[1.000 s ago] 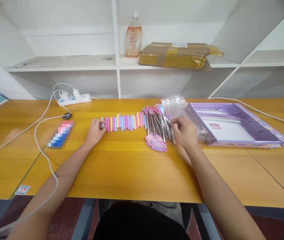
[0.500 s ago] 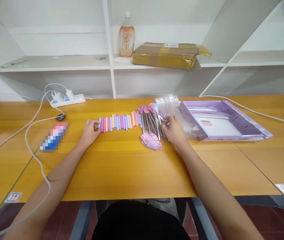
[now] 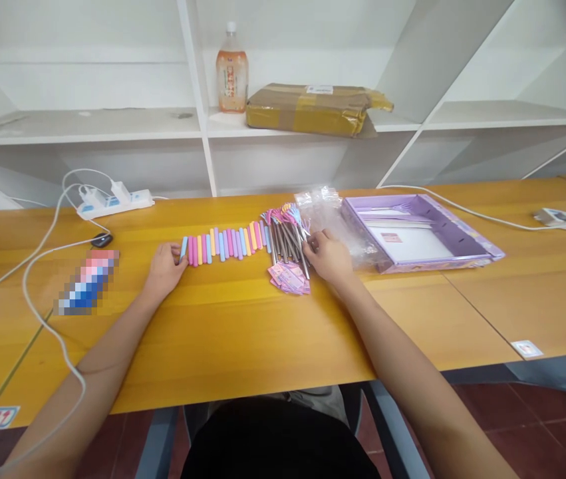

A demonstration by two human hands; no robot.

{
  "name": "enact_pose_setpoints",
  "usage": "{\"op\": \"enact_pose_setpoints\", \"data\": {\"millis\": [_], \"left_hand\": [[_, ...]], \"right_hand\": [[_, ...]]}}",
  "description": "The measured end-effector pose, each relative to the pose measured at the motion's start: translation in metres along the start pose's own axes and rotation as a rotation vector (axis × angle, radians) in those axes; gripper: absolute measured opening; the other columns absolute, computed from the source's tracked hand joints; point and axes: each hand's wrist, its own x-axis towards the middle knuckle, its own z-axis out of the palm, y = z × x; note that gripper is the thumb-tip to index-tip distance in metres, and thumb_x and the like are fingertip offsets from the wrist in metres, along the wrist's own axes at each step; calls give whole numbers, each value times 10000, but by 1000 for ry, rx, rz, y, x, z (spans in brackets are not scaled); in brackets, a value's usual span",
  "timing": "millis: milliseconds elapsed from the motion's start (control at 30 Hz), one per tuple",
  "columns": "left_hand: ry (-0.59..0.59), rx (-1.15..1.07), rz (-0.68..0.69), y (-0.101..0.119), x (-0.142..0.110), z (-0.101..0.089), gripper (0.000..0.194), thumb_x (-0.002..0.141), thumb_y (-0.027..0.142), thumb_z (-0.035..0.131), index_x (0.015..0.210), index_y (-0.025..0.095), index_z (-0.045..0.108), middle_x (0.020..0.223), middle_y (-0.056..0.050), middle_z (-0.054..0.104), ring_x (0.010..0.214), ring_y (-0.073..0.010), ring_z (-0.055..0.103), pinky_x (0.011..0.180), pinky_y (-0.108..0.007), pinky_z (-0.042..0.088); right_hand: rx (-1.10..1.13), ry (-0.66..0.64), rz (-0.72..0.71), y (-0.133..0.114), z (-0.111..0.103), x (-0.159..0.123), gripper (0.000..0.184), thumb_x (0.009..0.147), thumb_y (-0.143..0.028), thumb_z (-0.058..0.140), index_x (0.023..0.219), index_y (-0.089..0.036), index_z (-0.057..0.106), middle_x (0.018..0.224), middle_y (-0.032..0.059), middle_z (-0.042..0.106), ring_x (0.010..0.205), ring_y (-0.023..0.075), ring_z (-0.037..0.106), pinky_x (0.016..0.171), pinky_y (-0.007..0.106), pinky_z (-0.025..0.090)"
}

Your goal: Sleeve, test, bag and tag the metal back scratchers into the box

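Observation:
A row of short pastel sticks (image 3: pixel 230 244), pink, blue, orange and purple, lies side by side on the table. At its left end my left hand (image 3: pixel 165 271) is closed with its fingertips on a blue stick (image 3: pixel 183 248), which leans slightly away from the others. Right of the row is a pile of back scratchers (image 3: pixel 286 241), with metal rods and coloured hand-shaped heads. My right hand (image 3: pixel 331 258) is closed at the pile's right edge, fingers pinched on a back scratcher's rod; its fingertips are partly hidden. Small pink printed cards (image 3: pixel 290 278) lie just below the rods.
Clear plastic bags (image 3: pixel 335 223) lie behind my right hand, beside a purple open box (image 3: pixel 412 239). A power strip (image 3: pixel 116 201) with a white cable (image 3: pixel 38 249) is at the left. A bottle (image 3: pixel 231 73) and a taped parcel (image 3: pixel 310 110) stand on the shelf.
The view has turned a little to the right. The blue stick at my left fingers now tilts and stands slightly apart from the row. My right hand stays at the pile's right edge.

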Motion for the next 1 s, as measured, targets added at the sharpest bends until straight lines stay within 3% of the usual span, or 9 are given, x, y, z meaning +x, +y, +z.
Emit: {"op": "enact_pose_setpoints", "data": {"millis": [133, 300, 467, 567, 633, 700, 800, 1000], "left_hand": [[14, 36, 7, 0, 1, -1, 397, 845, 327, 631, 1210, 172, 618, 1086, -111, 709, 1005, -291, 698, 961, -426, 550], [15, 65, -44, 1, 2, -8, 446, 817, 368, 651, 1217, 172, 642, 958, -73, 707, 947, -303, 697, 932, -411, 541], [33, 102, 18, 1, 1, -12, 245, 877, 323, 554, 1033, 182, 680, 956, -101, 636, 955, -308, 654, 929, -432, 533], [79, 46, 160, 9, -6, -13, 235, 912, 268, 506, 1059, 188, 671, 1037, -113, 582, 1036, -301, 627, 986, -441, 521], [84, 13, 284, 19, -14, -14, 208, 964, 276, 472, 1040, 197, 649, 1077, -111, 554, 1031, -283, 611, 963, -427, 523], [35, -15, 411, 30, -25, -14, 204, 1019, 308, 447, 1040, 205, 622, 1112, -108, 553, 1001, -262, 603, 912, -404, 523], [-125, -67, 574, 48, -43, -11, 193, 1063, 299, 417, 1080, 214, 590, 1087, -87, 589, 923, -227, 600, 835, -362, 516], [-368, -95, 706, 66, -70, -5, 246, 1114, 296, 370, 1201, 211, 585, 1027, -60, 629, 880, -204, 622, 839, -339, 531]], "right_hand": [[-39, -18, 3, -5, 0, 1, 246, 1018, -378, 563, 1004, -187, 718, 1043, 144, 754, 822, 265, 653, 766, 362, 418], [103, 51, 41, -4, -1, 4, 184, 970, -348, 608, 918, -195, 694, 938, 108, 754, 789, 231, 625, 718, 337, 382], [416, 280, 107, -3, -11, 5, 159, 913, -344, 654, 844, -202, 636, 701, -8, 594, 666, 170, 523, 659, 309, 362], [719, 499, 129, -6, -20, 5, 228, 930, -404, 662, 832, -222, 564, 687, -44, 504, 641, 143, 467, 626, 287, 363], [988, 578, 145, -9, -24, 5, 293, 937, -472, 680, 859, -242, 516, 686, -64, 458, 600, 127, 425, 574, 269, 345], [1233, 524, 155, -14, -27, 5, 376, 916, -542, 722, 867, -261, 476, 643, -90, 396, 522, 108, 349, 497, 252, 282], [1448, 300, 153, -25, -27, -1, 428, 874, -570, 780, 873, -269, 476, 590, -110, 387, 447, 88, 276, 435, 245, 192], [1585, -232, 28, -57, -18, -26, 395, 880, -533, 803, 886, -239, 539, 655, -60, 663, 386, 51, 331, 425, 226, 237]]}}
